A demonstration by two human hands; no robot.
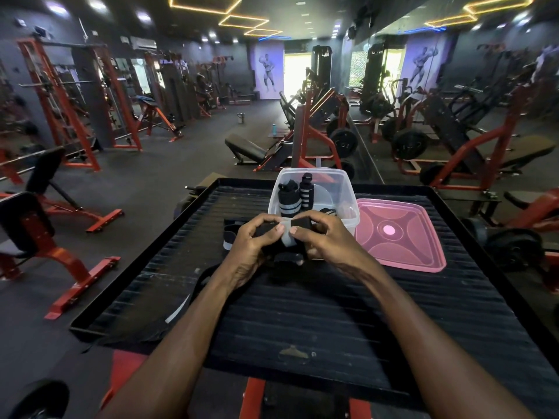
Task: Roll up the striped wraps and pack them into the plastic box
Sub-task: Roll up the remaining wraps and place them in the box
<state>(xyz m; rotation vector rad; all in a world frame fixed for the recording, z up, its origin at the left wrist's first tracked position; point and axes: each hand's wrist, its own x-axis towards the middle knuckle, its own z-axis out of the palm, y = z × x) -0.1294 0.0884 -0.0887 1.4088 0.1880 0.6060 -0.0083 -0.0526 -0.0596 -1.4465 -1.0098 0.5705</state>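
Note:
A black wrap with grey-white stripes (289, 237) is held between both hands just in front of the clear plastic box (341, 189). My left hand (254, 246) grips its left part, thumb on top. My right hand (326, 237) pinches its right part. Two rolled striped wraps (290, 198) stand upright in the box's left half. A loose wrap end (233, 237) lies on the platform left of my left hand, and a long black strap (187, 300) trails toward the platform's near-left edge under my left forearm.
The pink lid (399, 234) lies flat to the right of the box. Everything sits on a black ribbed platform (332, 313) with a raised rim. Red and black gym benches and weight machines surround it; a mirror wall is on the right.

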